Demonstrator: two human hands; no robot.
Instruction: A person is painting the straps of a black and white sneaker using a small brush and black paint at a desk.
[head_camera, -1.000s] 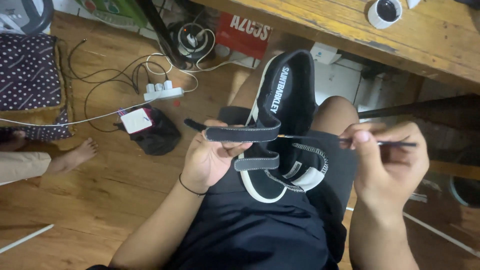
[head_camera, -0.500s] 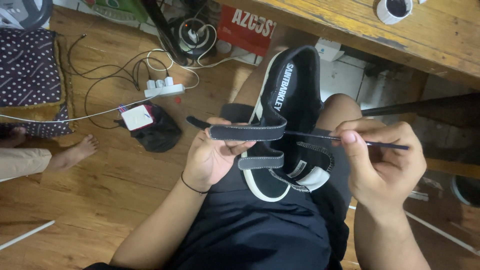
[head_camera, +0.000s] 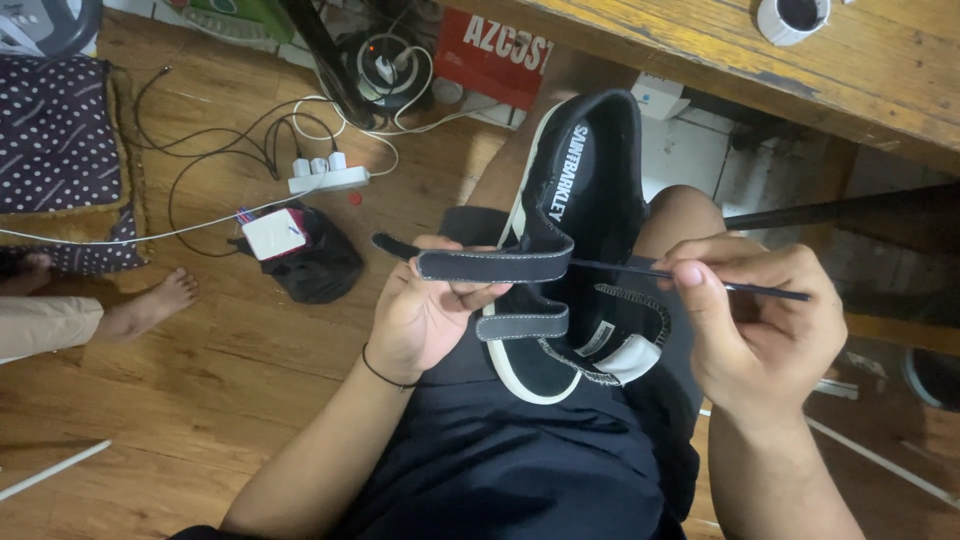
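I see the wooden floor (head_camera: 150, 400) filling the left half of the view, with open boards at the lower left. The tabletop (head_camera: 800, 80) runs across the upper right, its front edge slanting down toward the right and hanging above my right knee. On the floor at far left lies one dotted cushion (head_camera: 55, 150), and just below it another person's bare foot (head_camera: 150, 305).

One black shoe (head_camera: 590, 230) with a white sole rests on my lap, toe pointing up toward the tabletop edge, heel toward me. It has two straps: the upper strap (head_camera: 490, 265) is pulled out flat to the left, the lower strap (head_camera: 525, 325) lies closed across the shoe.

My left hand (head_camera: 425, 315) is closed around the upper strap, thumb on top, fingers beneath. My right hand (head_camera: 755, 330) is closed on one thin dark stick (head_camera: 650, 272), pinched between thumb and fingers; its tip reaches the shoe beside the upper strap.

Smaller things sit near the shoe's left: one dark bag (head_camera: 315, 265) with a white charger (head_camera: 273, 233) on it, one white power strip (head_camera: 328, 178) with tangled cables. One white cup (head_camera: 792, 18) stands on the tabletop.
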